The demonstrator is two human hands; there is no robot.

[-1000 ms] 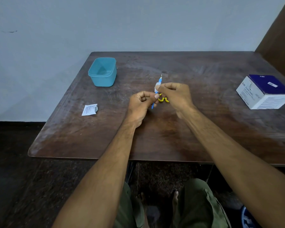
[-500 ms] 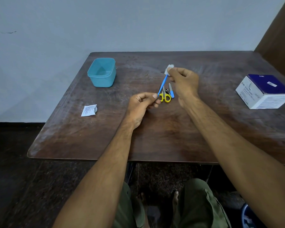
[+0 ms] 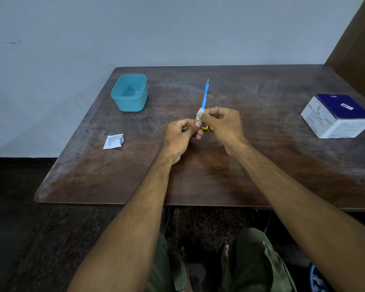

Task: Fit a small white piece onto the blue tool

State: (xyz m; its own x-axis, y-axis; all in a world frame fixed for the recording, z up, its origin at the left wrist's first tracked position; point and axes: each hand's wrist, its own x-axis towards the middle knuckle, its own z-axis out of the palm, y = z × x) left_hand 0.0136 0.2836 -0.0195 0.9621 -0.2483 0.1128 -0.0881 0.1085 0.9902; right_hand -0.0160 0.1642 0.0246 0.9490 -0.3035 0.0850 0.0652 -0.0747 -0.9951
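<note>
1. Pinching low end of blue-handled tool: left hand, fingers curled, thumb and forefinger closed on the shaft base, over the middle of the wooden table.
2. Gripping a white wipe pad around the same shaft: right hand, fingers curled, just above and touching the left-hand pinch.
3. Pointing up and away from the body, slightly tilted right: tool's long axis, small metal hook tip at the far end, well clear of both hands.
4. Both hands equally near the tool; right hand higher on the shaft, so any stroke along the axis looks like the right hand's, left as anchor (judgement).
5. Lying on the table under the right hand, mostly hidden: yellow-handled scissors; only the yellow loops show.
6. Sitting well apart to the far left: teal container, open, seemingly empty.
7. Lying near the left edge, well apart from hands: torn white sachet.
8. Sitting far right, near the right edge: white-and-blue box.
9. Open tabletop beyond the tip and to both sides; near edge well behind the wrists.
</note>
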